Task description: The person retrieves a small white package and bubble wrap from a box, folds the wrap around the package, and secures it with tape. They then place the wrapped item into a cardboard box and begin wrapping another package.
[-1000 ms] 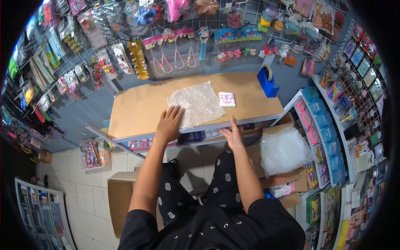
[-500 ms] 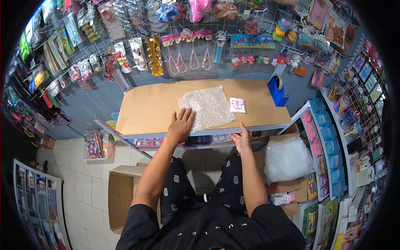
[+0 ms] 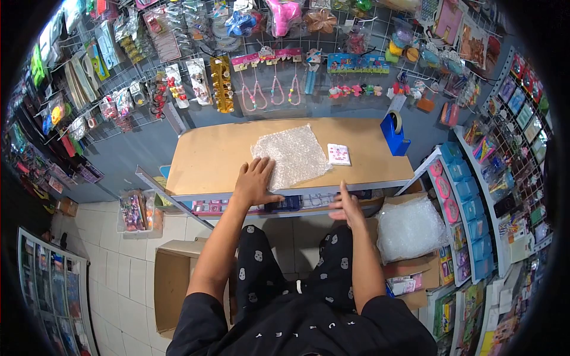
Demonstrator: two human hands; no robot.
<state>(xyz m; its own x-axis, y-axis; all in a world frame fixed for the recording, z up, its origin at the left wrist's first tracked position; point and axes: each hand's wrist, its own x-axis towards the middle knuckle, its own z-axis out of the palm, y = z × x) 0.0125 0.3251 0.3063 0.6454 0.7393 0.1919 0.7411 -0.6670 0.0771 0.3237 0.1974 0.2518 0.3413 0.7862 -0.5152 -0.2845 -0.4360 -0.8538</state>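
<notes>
A sheet of bubble wrap (image 3: 294, 155) lies flat on the wooden tabletop (image 3: 208, 154), turned a little askew. My left hand (image 3: 255, 183) rests at its lower left edge, fingers spread and thumb out over the table's front edge. Right of the wrap, a hair's breadth from it, lies a small white packet with pink print (image 3: 338, 154). My right hand (image 3: 348, 206) hangs in front of the table edge, holding nothing, with its thumb up and its fingers apart and slightly blurred.
A blue tape dispenser (image 3: 394, 132) stands at the table's right end. Beside my right leg, a bundle of bubble wrap (image 3: 411, 228) sits on a carton. An open cardboard box (image 3: 169, 291) is on the floor at left. Packaged accessories hang on the wire rack (image 3: 297, 35) behind.
The bubble wrap has shifted slightly left. My right hand has dropped a bit lower, away from the table edge. My left thumb has swung outward. The camera view has tilted slightly.
</notes>
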